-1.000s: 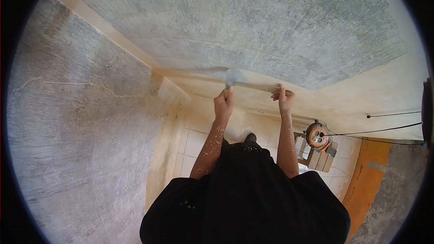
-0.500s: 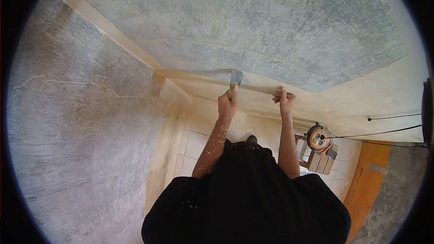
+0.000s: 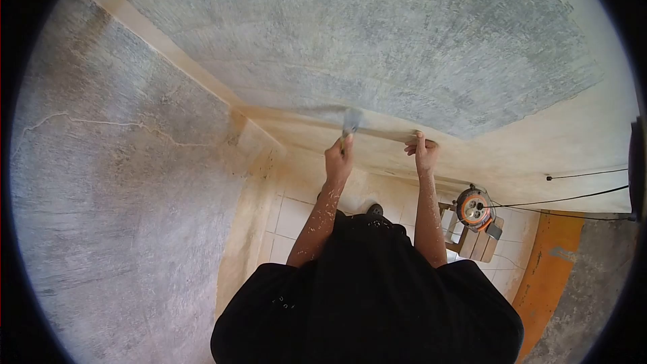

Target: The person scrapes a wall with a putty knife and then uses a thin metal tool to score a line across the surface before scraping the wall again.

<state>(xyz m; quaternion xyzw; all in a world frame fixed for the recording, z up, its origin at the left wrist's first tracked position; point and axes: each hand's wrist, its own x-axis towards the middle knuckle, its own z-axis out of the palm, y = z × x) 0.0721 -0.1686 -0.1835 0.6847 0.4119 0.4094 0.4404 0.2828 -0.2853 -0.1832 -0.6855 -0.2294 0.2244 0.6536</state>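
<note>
My left hand (image 3: 338, 159) is closed around the handle of a putty knife (image 3: 351, 121). Its broad blade, slightly blurred, lies against the wall at the lower edge of the bare grey patch (image 3: 377, 40), where cream paint (image 3: 515, 138) begins. To the right, my right hand (image 3: 426, 154) is raised close to the same wall. Its thumb points up beside the index finger and the other fingers curl loosely to the left; anything pinched there is too small to make out. Pale flakes speckle both forearms.
A second scraped wall (image 3: 128, 182) with a pale crack meets this one at a corner on the left. At lower right, an orange-and-black cable reel (image 3: 474, 207) rests on a wooden stool (image 3: 480, 246), with black cords running right. White tiles (image 3: 294, 216) cover the floor.
The putty knife and my left hand have shifted slightly down, and the blade is now blurred. My right hand stays almost in place.
</note>
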